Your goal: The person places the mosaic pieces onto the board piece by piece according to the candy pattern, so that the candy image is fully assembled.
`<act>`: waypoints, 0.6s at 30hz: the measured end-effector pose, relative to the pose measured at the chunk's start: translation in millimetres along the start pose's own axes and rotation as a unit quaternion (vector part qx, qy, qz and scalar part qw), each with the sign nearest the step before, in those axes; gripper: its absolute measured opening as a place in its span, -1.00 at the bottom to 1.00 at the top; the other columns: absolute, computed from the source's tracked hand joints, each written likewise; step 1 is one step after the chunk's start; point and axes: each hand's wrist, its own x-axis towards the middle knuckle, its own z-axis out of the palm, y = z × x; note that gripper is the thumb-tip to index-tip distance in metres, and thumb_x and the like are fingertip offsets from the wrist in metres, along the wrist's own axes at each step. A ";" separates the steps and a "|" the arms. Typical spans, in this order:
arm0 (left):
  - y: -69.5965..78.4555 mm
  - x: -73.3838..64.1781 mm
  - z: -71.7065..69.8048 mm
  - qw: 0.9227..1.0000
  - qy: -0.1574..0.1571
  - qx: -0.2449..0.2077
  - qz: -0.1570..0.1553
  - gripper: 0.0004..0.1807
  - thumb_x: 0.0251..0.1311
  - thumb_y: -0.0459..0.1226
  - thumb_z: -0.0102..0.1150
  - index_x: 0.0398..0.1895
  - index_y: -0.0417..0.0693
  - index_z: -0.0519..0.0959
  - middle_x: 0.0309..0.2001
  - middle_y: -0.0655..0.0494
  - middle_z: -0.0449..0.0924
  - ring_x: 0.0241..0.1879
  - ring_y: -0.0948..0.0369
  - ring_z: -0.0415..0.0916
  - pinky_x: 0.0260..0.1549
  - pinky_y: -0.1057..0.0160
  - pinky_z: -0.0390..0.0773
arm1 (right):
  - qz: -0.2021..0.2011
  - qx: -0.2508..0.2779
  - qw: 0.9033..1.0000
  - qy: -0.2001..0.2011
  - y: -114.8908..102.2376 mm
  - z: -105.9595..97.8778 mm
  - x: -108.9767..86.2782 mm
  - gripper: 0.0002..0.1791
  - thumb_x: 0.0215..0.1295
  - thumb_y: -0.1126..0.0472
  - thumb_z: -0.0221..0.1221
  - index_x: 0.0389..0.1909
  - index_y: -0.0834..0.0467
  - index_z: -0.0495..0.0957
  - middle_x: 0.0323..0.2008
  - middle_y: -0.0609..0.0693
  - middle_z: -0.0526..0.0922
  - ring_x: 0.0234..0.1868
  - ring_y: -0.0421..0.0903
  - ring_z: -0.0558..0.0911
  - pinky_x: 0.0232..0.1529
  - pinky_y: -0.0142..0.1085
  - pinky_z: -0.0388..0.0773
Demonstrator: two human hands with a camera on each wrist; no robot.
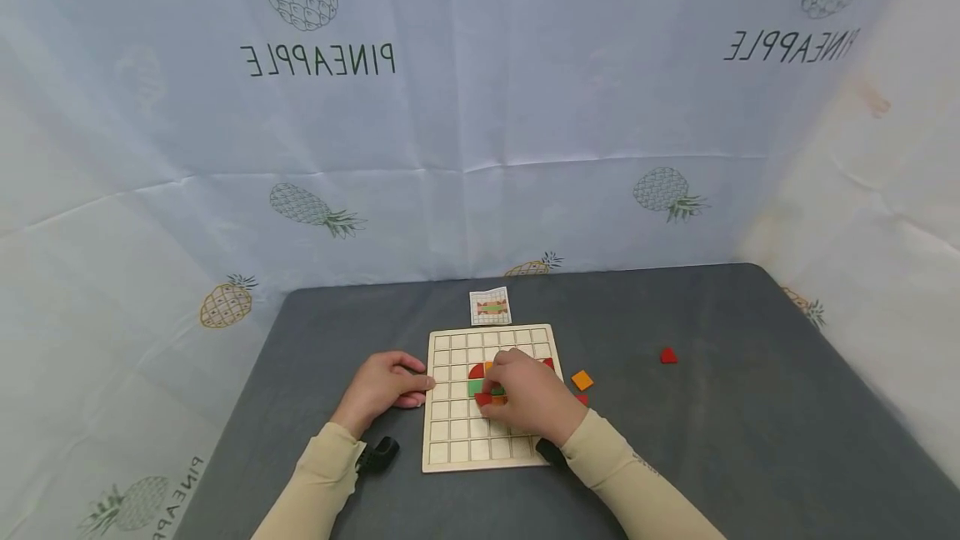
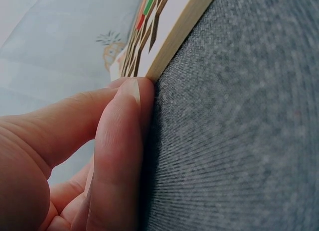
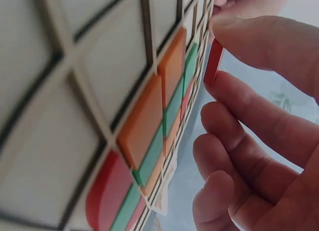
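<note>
A pale wooden grid board (image 1: pixel 450 432) lies on the table, with red, orange and green pieces in its middle cells. My left hand (image 1: pixel 384 387) pinches the board's left edge between thumb and finger, close to the tabletop. Over the middle of the board, my right hand (image 1: pixel 532 397) holds a thin red piece (image 3: pixel 214 61) between thumb and index finger, seen edge-on in the right wrist view. Near it are a red quarter-round piece (image 1: pixel 477 371) and a green square (image 1: pixel 476 387). Orange squares (image 3: pixel 142 126) form part of the row. The right hand hides some of the pieces.
Behind the board lies a small pattern card (image 1: pixel 490 307). Right of the board are a loose orange square (image 1: pixel 582 380), a red piece (image 1: pixel 582 399) partly behind the right hand, and, farther off, a red triangle (image 1: pixel 669 356). A pineapple-print curtain (image 1: pixel 525 123) hangs behind the grey table (image 1: pixel 750 440).
</note>
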 end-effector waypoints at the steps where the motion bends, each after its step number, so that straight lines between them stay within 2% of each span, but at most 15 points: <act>1: -0.1 0.1 0.4 1.000 0.000 0.000 0.000 -0.61 0.14 -0.20 0.67 -0.05 -0.13 0.72 -0.38 -0.03 0.77 -0.46 0.21 0.76 -0.36 0.24 0.82 | 0.001 -0.001 1.000 -0.002 -1.0 1.1 0.4 -0.82 0.24 0.02 0.57 -0.32 0.00 0.79 -0.38 -0.18 0.54 -0.28 -0.27 0.41 -0.37 -0.47 0.45; 7: -0.7 1.0 0.9 1.000 -0.003 -0.005 0.000 -0.60 0.15 -0.20 0.67 -0.04 -0.16 0.71 -0.37 -0.04 0.77 -0.45 0.21 0.76 -0.35 0.24 0.83 | 0.009 0.000 1.000 -0.014 -3.5 5.8 0.6 -0.82 0.25 0.03 0.56 -0.30 0.02 0.79 -0.37 -0.16 0.55 -0.29 -0.25 0.41 -0.38 -0.46 0.45; 18: -0.3 1.1 -2.0 1.000 -0.002 -0.003 0.001 -0.59 0.15 -0.21 0.66 -0.02 -0.17 0.71 -0.35 -0.04 0.78 -0.43 0.20 0.77 -0.36 0.25 0.83 | 0.002 -0.011 1.000 -0.005 -2.7 11.2 4.1 -0.79 0.24 -0.01 0.57 -0.30 0.00 0.79 -0.39 -0.18 0.54 -0.34 -0.27 0.38 -0.40 -0.46 0.41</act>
